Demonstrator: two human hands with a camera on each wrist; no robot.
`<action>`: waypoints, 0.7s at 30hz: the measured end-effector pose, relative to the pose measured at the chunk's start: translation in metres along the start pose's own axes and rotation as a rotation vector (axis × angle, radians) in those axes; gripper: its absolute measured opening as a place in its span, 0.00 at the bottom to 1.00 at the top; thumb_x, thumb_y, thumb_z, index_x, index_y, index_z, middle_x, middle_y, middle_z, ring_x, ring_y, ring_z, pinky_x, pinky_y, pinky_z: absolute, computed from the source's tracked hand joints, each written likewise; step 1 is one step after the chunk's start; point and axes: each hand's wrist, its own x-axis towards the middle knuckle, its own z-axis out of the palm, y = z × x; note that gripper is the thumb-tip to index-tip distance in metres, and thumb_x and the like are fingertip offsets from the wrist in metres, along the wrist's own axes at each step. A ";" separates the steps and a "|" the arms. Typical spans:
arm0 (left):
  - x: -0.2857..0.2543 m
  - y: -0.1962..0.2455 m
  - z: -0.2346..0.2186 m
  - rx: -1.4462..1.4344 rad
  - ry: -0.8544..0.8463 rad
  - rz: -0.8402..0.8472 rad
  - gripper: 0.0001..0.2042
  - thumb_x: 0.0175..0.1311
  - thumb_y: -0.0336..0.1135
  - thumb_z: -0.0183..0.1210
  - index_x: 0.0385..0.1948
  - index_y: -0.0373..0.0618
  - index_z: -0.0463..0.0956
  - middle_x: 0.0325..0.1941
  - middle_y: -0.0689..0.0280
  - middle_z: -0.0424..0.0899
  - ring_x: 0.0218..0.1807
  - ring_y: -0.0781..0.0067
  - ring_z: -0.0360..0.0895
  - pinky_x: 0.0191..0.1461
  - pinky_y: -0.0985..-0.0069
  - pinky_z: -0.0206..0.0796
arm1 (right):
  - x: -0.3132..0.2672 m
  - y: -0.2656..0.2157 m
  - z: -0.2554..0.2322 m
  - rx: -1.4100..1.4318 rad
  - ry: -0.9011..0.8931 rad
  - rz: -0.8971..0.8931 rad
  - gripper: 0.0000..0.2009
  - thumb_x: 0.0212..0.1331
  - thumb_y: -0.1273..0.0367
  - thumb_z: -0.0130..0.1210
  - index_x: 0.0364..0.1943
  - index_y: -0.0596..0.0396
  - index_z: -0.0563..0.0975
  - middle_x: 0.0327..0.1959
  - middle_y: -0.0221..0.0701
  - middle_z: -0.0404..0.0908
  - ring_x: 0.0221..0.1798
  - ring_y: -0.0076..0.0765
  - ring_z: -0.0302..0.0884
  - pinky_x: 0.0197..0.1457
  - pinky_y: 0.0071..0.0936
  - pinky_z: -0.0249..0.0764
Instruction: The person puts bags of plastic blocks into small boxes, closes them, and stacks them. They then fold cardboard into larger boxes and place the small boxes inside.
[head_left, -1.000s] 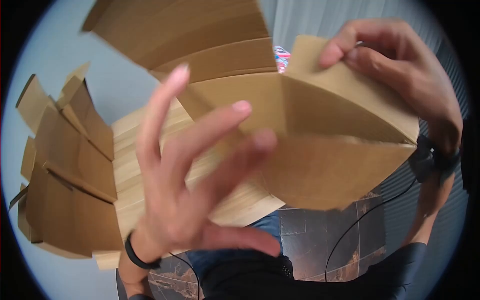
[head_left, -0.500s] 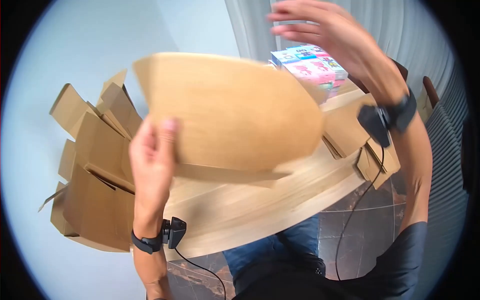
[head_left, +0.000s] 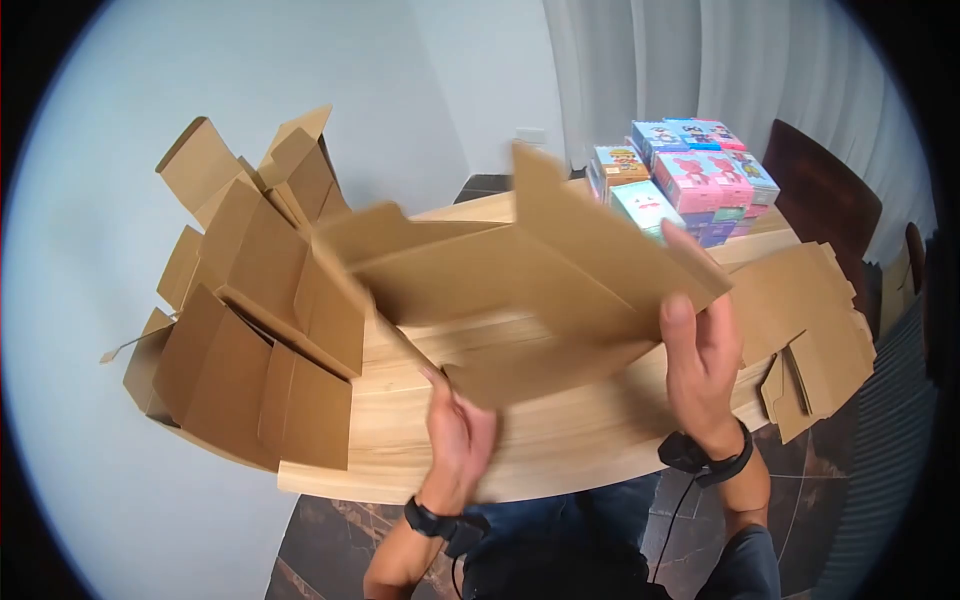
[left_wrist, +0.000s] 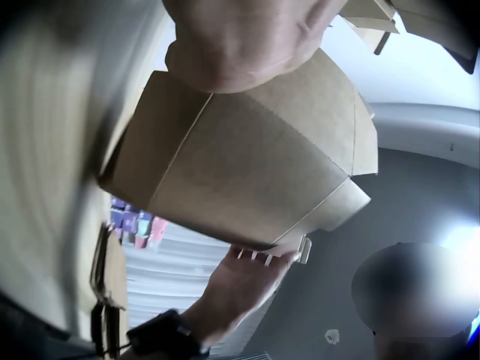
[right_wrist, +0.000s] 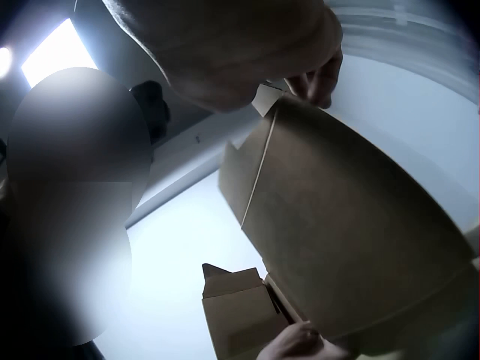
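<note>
A brown cardboard box (head_left: 590,290) with raised flaps is held tilted above the wooden table, between both hands. My left hand (head_left: 462,435) grips its lower left edge, the fingers partly hidden behind the cardboard. At the right side, my right hand (head_left: 705,365) pinches a panel between thumb and fingers. The left wrist view has the box's outer panels (left_wrist: 240,157) below my left hand (left_wrist: 251,37), with my right hand (left_wrist: 244,285) at the far edge. In the right wrist view, my right hand (right_wrist: 240,52) holds the top edge of the box (right_wrist: 337,217).
Opened cardboard boxes (head_left: 250,260) stand along the table's left side. Colourful small boxes (head_left: 700,180) are stacked at the back right. Flattened cardboard (head_left: 800,310) lies at the right edge of the wooden table (head_left: 540,465). A dark chair (head_left: 825,190) stands behind on the right.
The box has turned so its flaps and inside face the head view. My right hand has come down from the upper right onto its right side; my left hand has moved right and lower.
</note>
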 end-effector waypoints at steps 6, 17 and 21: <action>-0.076 0.010 -0.012 0.271 0.247 -0.418 0.15 0.83 0.49 0.48 0.48 0.49 0.76 0.42 0.71 0.81 0.44 0.76 0.75 0.51 0.72 0.69 | 0.000 0.007 0.014 -0.271 -0.359 0.120 0.23 0.68 0.78 0.54 0.68 0.62 0.72 0.64 0.50 0.78 0.33 0.38 0.84 0.40 0.29 0.79; -0.045 0.117 0.068 1.427 -0.478 0.701 0.41 0.70 0.43 0.64 0.79 0.40 0.51 0.82 0.50 0.57 0.83 0.52 0.54 0.83 0.54 0.47 | -0.036 -0.048 0.032 -0.583 -0.606 -0.177 0.35 0.49 0.83 0.59 0.67 0.47 0.76 0.76 0.41 0.69 0.54 0.43 0.81 0.51 0.35 0.80; -0.035 0.105 0.061 1.504 -0.393 0.552 0.37 0.70 0.30 0.63 0.78 0.37 0.54 0.78 0.50 0.64 0.79 0.57 0.63 0.78 0.64 0.55 | -0.036 -0.043 0.027 -0.570 -0.628 -0.404 0.24 0.58 0.70 0.60 0.62 0.46 0.80 0.72 0.29 0.74 0.68 0.43 0.72 0.65 0.39 0.74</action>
